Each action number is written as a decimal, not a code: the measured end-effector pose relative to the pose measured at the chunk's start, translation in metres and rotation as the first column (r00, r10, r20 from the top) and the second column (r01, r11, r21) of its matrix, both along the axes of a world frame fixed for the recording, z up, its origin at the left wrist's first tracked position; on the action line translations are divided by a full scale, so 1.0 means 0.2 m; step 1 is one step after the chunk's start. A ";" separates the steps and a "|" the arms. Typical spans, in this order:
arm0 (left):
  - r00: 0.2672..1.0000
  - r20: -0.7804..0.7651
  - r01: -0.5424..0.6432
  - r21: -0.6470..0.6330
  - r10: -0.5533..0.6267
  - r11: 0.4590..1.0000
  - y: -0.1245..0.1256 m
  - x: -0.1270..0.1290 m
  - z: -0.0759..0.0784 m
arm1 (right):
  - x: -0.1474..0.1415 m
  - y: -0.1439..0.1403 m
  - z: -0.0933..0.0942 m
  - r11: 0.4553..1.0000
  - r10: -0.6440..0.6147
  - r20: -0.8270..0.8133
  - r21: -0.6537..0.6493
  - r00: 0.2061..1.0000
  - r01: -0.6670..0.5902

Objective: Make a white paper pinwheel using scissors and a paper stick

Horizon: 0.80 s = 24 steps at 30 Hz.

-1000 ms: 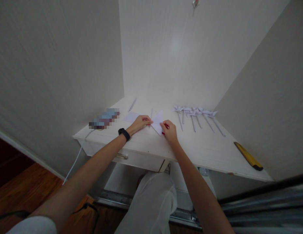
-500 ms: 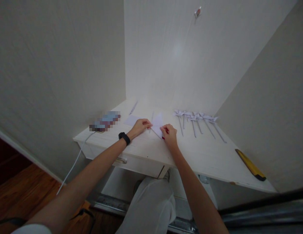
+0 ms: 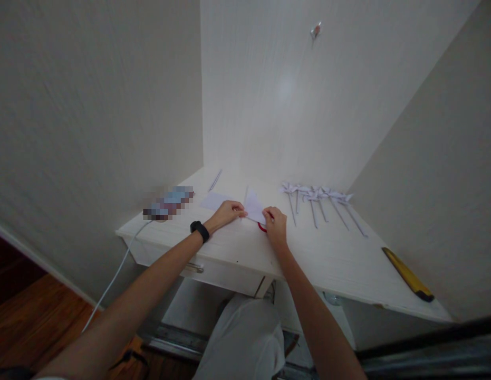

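The left hand (image 3: pixel 228 212) and right hand (image 3: pixel 275 227) each pinched an edge of the folded white paper (image 3: pixel 254 207) against the white desk (image 3: pixel 332 258), apparently to hold a crease, with finished paper pinwheels (image 3: pixel 316 196) at two o'clock.

paper (image 3: pixel 253 206) folded smaller, red object (image 3: pixel 261 227) uncovered

I have one view only, from the head camera, looking forward and steeply down over both forearms onto the white desk (image 3: pixel 328 253) set in a wall corner. The desk sits mid-distance; my lap and the floor fill the near edge.
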<state>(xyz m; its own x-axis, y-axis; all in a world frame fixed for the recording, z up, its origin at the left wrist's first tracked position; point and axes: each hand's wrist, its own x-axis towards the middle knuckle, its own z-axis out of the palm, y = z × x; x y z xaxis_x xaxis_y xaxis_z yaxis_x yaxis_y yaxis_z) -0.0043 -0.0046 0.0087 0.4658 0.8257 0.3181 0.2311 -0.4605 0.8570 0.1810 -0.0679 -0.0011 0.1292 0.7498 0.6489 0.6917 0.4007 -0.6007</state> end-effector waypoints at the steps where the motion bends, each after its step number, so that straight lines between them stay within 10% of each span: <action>1: 1.000 -0.001 -0.007 0.001 0.007 1.000 0.00 0.00 0.00 | 0.00 0.00 0.00 1.000 0.006 -0.003 -0.006 1.000 -0.006; 24: 0.993 0.044 -0.111 0.027 0.110 0.993 0.03 0.00 -0.01 | -0.01 -0.01 -0.02 0.981 0.019 -0.258 -0.183 0.966 -0.068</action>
<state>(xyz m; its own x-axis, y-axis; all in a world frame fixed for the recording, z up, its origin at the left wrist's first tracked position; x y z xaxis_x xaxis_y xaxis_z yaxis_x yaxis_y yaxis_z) -0.0051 0.0019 0.0064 0.3576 0.8614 0.3607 0.2462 -0.4596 0.8533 0.1798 -0.0690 -0.0055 0.2354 0.8640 0.4450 0.4909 0.2894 -0.8217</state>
